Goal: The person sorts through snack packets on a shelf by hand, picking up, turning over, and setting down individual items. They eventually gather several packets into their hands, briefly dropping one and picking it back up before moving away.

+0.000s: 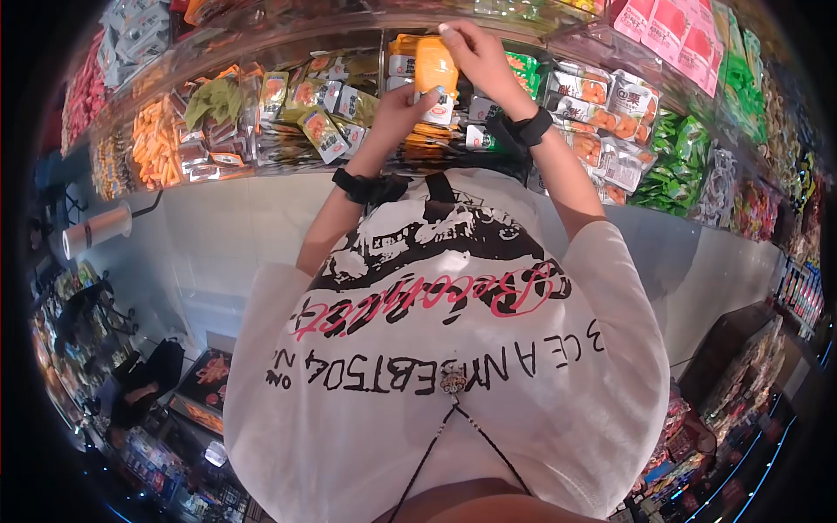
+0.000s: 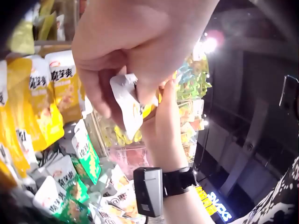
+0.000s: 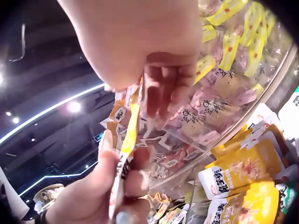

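In the head view a yellow-and-white snack packet point(image 1: 436, 68) is held up over the shelf bins. My left hand point(image 1: 395, 118) grips its white end between thumb and fingers. At the opposite, yellow end, my right hand point(image 1: 482, 63) pinches the packet's edge. The right wrist view shows the packet point(image 3: 131, 132) edge-on and thin, stretched between the left hand point(image 3: 88, 191) below and the right hand point(image 3: 135, 37) above. In the left wrist view its white end point(image 2: 128, 105) sticks out beneath the left hand point(image 2: 135, 37). Similar yellow packets point(image 3: 240, 170) lie in the bin close by.
Green packets point(image 1: 521, 74) and white packets with orange pictures point(image 1: 602, 113) fill bins to the right. Olive packets point(image 1: 323, 131) and orange sticks point(image 1: 157, 144) lie left. Clear dividers and a curved clear rim point(image 3: 268, 88) edge the bins. A roll point(image 1: 96, 231) hangs at left.
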Demonstrator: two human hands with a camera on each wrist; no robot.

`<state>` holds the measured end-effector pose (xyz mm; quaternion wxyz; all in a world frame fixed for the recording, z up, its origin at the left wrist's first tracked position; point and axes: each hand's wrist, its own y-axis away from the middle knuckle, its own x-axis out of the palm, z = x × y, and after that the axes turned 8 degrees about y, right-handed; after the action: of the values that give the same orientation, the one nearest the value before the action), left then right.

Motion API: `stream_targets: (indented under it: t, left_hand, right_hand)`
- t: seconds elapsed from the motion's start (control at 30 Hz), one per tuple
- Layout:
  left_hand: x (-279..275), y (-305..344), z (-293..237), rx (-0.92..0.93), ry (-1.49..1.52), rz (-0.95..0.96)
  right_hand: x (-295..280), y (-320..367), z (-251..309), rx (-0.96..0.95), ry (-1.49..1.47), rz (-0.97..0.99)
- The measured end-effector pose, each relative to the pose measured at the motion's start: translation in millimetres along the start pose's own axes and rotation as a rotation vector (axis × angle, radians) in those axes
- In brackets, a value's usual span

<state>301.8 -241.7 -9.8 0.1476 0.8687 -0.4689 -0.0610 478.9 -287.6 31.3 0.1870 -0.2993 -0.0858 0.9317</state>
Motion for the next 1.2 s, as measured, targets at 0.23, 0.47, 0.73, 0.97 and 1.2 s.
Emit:
stream_targets:
  t: [0.23, 0.47, 0.73, 0.97, 1.2]
  left_hand:
    - [1.9, 6.0, 22.2, -0.058, 0.293, -0.157]
    - [-12.2, 14.6, 17.0, -0.101, 0.242, -0.171]
    - [-34.8, -11.1, 22.9, -0.010, -0.003, -0.214]
    - [-47.4, -26.6, 19.7, 0.898, -1.108, -0.196]
    - [-17.0, -17.5, 31.2, 0.756, -1.342, -0.037]
  right_hand:
    - [27.1, 28.9, -35.5, 0.201, -0.239, 0.302]
    - [-0.2, 37.9, -44.3, 0.505, -0.212, 0.353]
    - [-12.3, 57.7, -63.9, 0.544, -0.217, 0.418]
    - [-17.2, 71.0, -70.6, 0.577, -0.270, 0.212]
    - [12.4, 71.9, -70.6, 0.614, -0.275, 0.261]
